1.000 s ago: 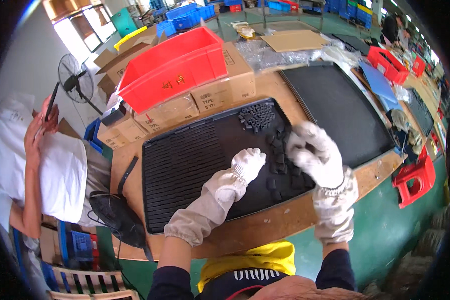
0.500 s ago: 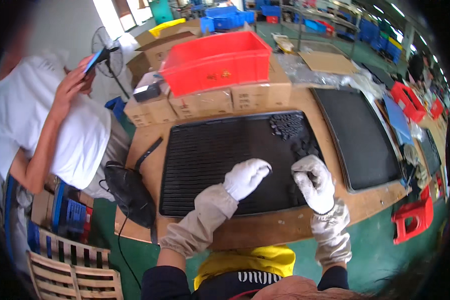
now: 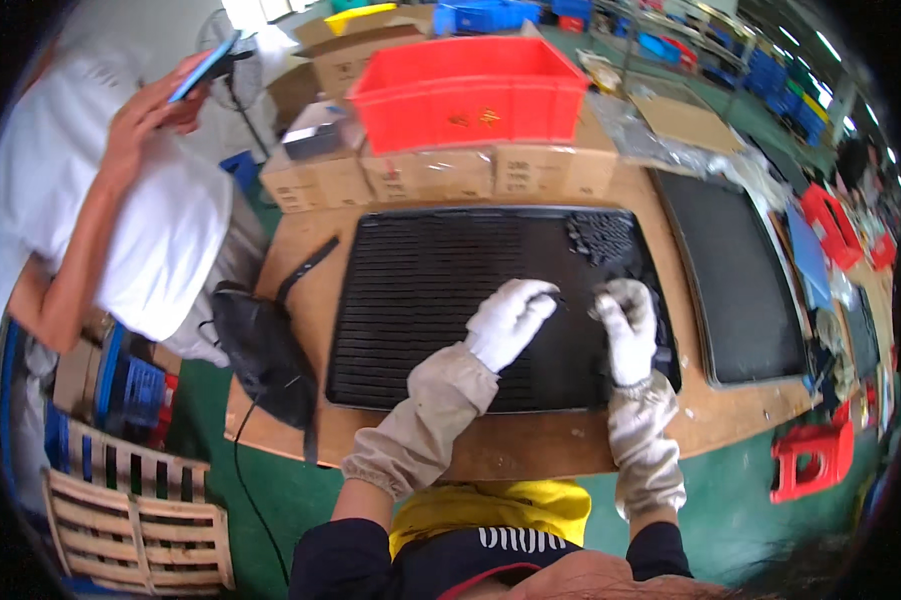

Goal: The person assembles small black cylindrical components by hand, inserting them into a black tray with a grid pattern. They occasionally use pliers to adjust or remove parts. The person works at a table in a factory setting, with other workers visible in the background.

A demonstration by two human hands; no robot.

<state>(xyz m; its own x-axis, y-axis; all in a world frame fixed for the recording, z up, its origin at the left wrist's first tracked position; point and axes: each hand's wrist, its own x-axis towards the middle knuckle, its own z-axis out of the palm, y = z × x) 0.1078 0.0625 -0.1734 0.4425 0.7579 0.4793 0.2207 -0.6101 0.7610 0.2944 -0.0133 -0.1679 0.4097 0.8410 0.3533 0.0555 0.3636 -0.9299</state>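
Over the black tray [image 3: 555, 385], the left hand [image 3: 513, 322] seems to pinch a small dark piece [image 3: 556, 297] in its fingertips, a grip that probably suits so slight a thing. The right hand [image 3: 627, 320] faces it with fingers curled; whether they grasp anything, I cannot tell. Neat rows [image 3: 425, 310] fill the tray's left; the loose pile [image 3: 600, 238] sits at its far right corner, presumably to stay apart. The counter [image 3: 540, 450] supports the tray.

Green floor [image 3: 730, 485], pale grey wall [image 3: 155, 40]
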